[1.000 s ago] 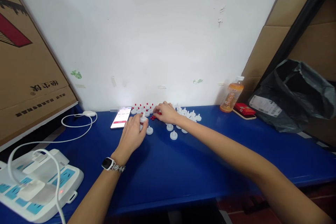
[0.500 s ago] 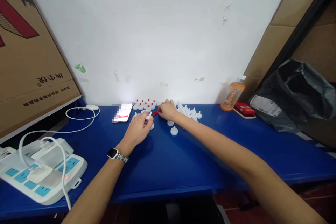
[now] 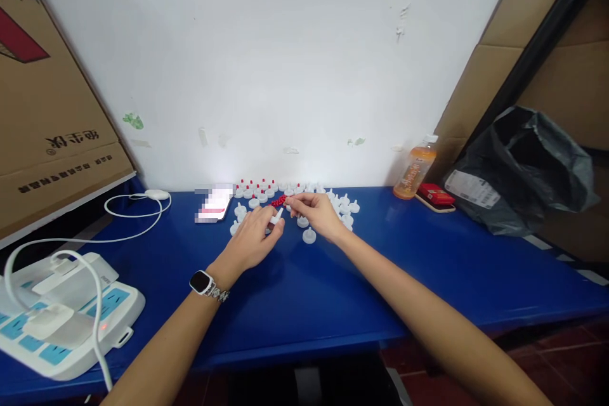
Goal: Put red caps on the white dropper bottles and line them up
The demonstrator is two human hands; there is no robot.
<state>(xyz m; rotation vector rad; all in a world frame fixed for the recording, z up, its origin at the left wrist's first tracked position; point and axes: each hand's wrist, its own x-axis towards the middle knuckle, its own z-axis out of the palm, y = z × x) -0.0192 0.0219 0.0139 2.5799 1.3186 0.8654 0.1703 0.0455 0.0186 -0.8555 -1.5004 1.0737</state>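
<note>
My left hand point(image 3: 251, 241), with a watch on the wrist, is closed on a small white plastic cap with a nozzle point(image 3: 276, 216), held just above the blue table point(image 3: 428, 279). My right hand point(image 3: 318, 214) is pinched close to the nozzle's tip; what it pinches is too small to make out. Small red tips point(image 3: 278, 200) lie in a heap just behind the hands. Loose white caps point(image 3: 346, 208) are scattered to the right, and several white caps with red tips point(image 3: 254, 189) stand in a row by the wall.
A phone point(image 3: 213, 203) lies left of the caps. A white power strip point(image 3: 61, 323) with cables sits at the near left. An orange drink bottle point(image 3: 412, 170), a red pack point(image 3: 435, 195) and a black bag point(image 3: 518, 171) are at the right. Cardboard boxes point(image 3: 52, 95) lean at the left.
Both hands have lifted off the table and come together. The left hand picked up a white cap, and the right hand left the red heap and pinched toward the nozzle.
</note>
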